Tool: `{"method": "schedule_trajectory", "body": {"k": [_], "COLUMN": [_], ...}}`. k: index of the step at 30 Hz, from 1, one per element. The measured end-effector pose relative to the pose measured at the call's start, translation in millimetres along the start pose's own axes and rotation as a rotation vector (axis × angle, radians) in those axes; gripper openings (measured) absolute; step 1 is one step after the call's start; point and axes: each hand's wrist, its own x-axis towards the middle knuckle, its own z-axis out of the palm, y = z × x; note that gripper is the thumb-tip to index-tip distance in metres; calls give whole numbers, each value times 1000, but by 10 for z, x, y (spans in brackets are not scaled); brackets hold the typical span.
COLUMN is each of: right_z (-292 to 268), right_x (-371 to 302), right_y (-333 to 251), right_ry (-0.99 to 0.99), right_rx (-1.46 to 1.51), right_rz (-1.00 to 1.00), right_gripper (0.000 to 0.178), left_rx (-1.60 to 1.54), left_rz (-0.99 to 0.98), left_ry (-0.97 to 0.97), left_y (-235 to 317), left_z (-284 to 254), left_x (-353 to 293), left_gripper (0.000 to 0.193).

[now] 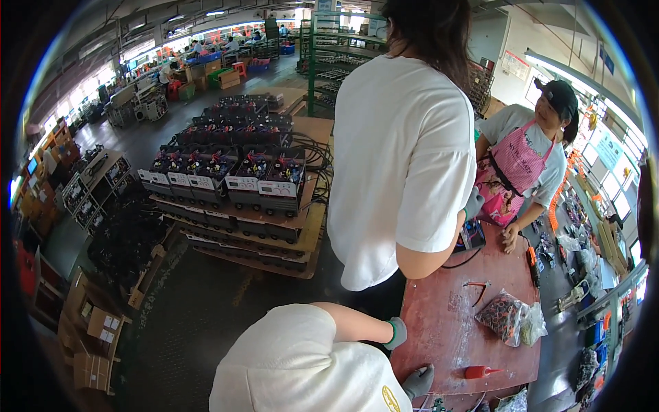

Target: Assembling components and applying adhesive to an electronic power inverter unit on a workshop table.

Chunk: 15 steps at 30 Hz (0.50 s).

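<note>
My left hand (396, 334), in a grey glove with a green cuff, rests at the near left edge of the reddish worktable (439, 309); its fingers are mostly hidden. My right hand (419, 381), also gloved in grey, lies lower on the same edge. It looks curled, and whatever it may hold is hidden. Closest to it on the tabletop lies a small red bottle with a pointed nozzle (477, 372). Farther off are a clear bag of small dark parts (502, 316), a second clear bag (533, 324) and red-handled pliers (477, 292).
A co-worker in white (398, 158) stands at the table's far left. Across from them is a person in a pink apron (515, 172), one hand on the table. Stacked open electrical units (233, 178) fill a pallet at left. Cartons (93, 364) stand lower left.
</note>
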Motion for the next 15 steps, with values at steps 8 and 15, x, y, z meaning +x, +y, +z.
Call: {"method": "schedule_trajectory", "body": {"k": [8,15], "right_z": [19,32], "right_x": [3,13], "right_y": [-37,-25], "right_ry": [-10,5], "right_rx": [32,-6], "right_rz": [24,3], "right_gripper": [27,28], "left_rx": [11,30], "left_rz": [2,9], "left_ry": [71,114], "left_y": [-13,-23], "left_z": [63,31], "left_x": [26,-18], "left_gripper": [47,40]}}
